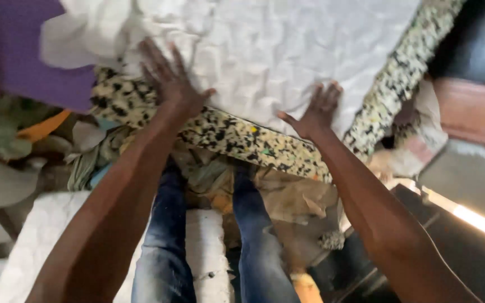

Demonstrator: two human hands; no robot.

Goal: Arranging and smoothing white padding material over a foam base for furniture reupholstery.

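Observation:
A thick foam mattress (265, 50) with a crinkled white top and a speckled yellow-and-black foam edge (237, 137) fills the upper middle of the view. My left hand (169, 78) lies flat on its white top near the left corner, fingers spread. My right hand (318, 109) presses flat on the white top close to the speckled edge, fingers apart. Neither hand grips anything. Below the arms I see my legs in blue jeans (164, 247).
A purple sheet (23, 50) hangs at the upper left. Crumpled cloths and scraps (287, 202) lie under the mattress edge. A white quilted pad (46, 235) lies by my legs. At the right are a wooden board (472, 112) and a dark surface (467, 252).

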